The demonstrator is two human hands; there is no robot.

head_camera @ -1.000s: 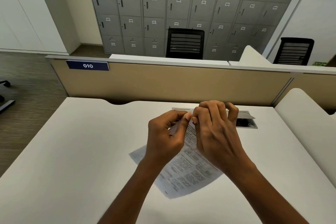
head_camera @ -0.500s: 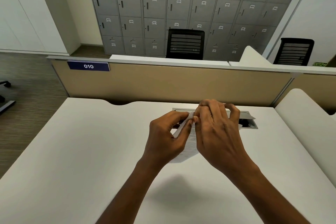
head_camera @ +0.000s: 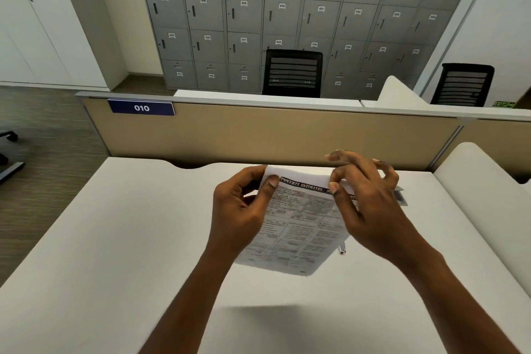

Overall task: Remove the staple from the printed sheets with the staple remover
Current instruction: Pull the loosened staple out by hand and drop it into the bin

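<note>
The printed sheets (head_camera: pixel 298 227) are held up above the white desk (head_camera: pixel 115 238), with the printed face and a dark headline band toward me. My left hand (head_camera: pixel 241 210) grips the top left edge, its thumb on the front. My right hand (head_camera: pixel 365 204) pinches the top right part of the sheets between thumb and fingers, and hides that corner. A small shiny metal piece (head_camera: pixel 342 250) peeks out under the sheets' right edge; I cannot tell whether it is the staple remover. No staple can be made out.
A metal cable hatch (head_camera: pixel 400 195) is set in the desk behind my right hand. A beige partition (head_camera: pixel 287 135) with a blue 010 label closes the desk's far side. Behind it stand black chairs and grey lockers. A second white desk (head_camera: pixel 488 181) adjoins on the right.
The sheets have turned from edge-on to face me and spread flat. My hands have moved apart along the top edge, the right one sliding to the right.
</note>
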